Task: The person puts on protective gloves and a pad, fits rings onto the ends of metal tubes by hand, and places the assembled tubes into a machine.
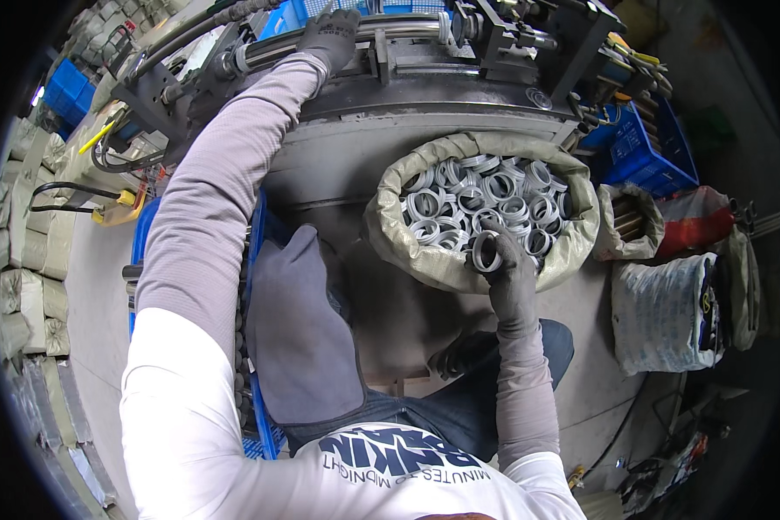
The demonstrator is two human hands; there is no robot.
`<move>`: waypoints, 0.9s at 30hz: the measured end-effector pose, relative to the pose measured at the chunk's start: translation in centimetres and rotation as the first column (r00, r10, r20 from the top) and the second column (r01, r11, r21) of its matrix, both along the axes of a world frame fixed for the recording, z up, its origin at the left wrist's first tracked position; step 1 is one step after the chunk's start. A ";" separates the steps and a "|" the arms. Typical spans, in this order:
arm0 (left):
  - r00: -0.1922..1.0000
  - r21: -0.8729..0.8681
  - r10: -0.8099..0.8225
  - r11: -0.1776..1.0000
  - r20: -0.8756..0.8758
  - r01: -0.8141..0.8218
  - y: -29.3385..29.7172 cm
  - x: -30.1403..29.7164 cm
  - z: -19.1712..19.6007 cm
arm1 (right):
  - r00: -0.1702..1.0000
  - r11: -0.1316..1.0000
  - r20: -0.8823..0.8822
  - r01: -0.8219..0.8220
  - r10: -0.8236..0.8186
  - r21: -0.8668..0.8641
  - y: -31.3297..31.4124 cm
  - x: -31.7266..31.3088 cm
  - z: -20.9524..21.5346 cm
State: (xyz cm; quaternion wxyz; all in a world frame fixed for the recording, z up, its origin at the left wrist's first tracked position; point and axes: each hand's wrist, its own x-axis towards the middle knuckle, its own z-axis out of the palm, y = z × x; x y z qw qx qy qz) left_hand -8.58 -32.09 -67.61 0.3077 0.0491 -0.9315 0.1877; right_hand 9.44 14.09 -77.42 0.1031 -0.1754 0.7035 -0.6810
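My left hand (331, 42), in a grey glove, reaches up to the machine. It is closed over a shiny metal tube (399, 31) that lies lengthwise in it; the fingertips are partly hidden. A pale ring sits around the tube near its right end. My right hand (513, 286), gloved too, is at the near rim of a woven sack (388, 234). Between its thumb and fingers is a grey threaded ring (486, 252), its opening facing me. Many similar loose rings (472, 199) fill the sack.
The machine's dark bed (442, 94) runs across the far side. A blue crate (654, 152) and a smaller sack of tubes (630, 217) stand right. Beside them is a white bundle (667, 312). Another blue crate (256, 260) is by my left leg. Wrapped bundles (35, 312) are stacked far left.
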 end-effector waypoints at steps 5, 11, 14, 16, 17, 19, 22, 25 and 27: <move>0.998 0.028 -0.043 0.999 0.049 0.042 3.4 8.5 0.3 | 0.947 0.978 -0.321 0.043 0.026 0.205 0.7 -0.5 -1.7; 0.974 0.179 -0.126 0.980 0.188 0.093 -3.0 33.8 -2.0 | 0.986 0.928 0.068 -0.121 0.154 -0.353 1.2 -0.3 -3.6; 0.959 0.312 0.127 0.927 0.255 -0.206 -9.2 49.0 -5.9 | 0.973 0.946 0.148 -0.126 0.176 -0.299 0.3 0.2 -2.2; 0.886 0.292 0.229 0.886 0.403 -0.361 -9.2 57.6 -6.9 | 0.983 0.967 -0.005 -0.180 0.182 -0.182 0.6 -0.4 -3.3; 0.878 0.270 0.221 0.895 0.425 -0.356 -9.3 61.8 -8.0 | 0.950 0.980 -0.245 -0.173 0.192 0.101 0.4 -0.5 -3.1; 0.844 0.244 0.149 0.919 0.515 -0.310 -8.5 67.5 -10.3 | 0.939 0.977 -0.288 -0.149 0.188 0.151 0.1 -0.3 -3.1; 0.799 0.153 0.164 0.940 0.578 -0.304 -6.0 69.4 -12.9 | 0.987 0.979 0.017 -0.155 0.159 -0.134 -0.3 0.8 -2.6; 0.769 0.104 0.288 0.903 0.571 -0.416 -5.1 67.3 -14.9 | 0.829 0.808 0.416 -0.069 0.373 -0.586 -0.6 1.3 -2.8; 0.730 0.156 0.351 0.835 0.586 -0.527 -5.0 65.9 -15.2 | 0.983 0.977 -0.064 -0.177 0.170 -0.121 -2.1 3.8 -2.4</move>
